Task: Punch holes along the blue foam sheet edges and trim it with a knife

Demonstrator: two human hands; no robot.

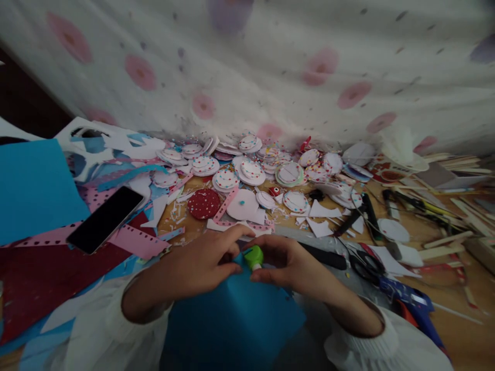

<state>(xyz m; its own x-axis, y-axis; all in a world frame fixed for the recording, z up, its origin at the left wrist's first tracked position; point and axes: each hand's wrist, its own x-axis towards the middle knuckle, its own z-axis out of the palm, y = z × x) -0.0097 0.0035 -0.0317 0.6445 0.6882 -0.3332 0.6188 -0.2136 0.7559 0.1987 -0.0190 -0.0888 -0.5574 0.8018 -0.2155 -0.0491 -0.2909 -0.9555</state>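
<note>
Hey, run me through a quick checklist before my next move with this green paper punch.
1. Right hand on the green paper punch: ok, its fingers are around it.
2. Left hand at the blue paper sheet: ok, beside the punch; how firm the hold is, cannot tell.
3. Sheet fully seated in the punch: cannot tell, too small and partly hidden.
4. Glue gun clear of that sheet: ok, it lies apart to the right.
5. Work surface free of scraps: not ok, white paper scraps lie beyond the hands.
</note>
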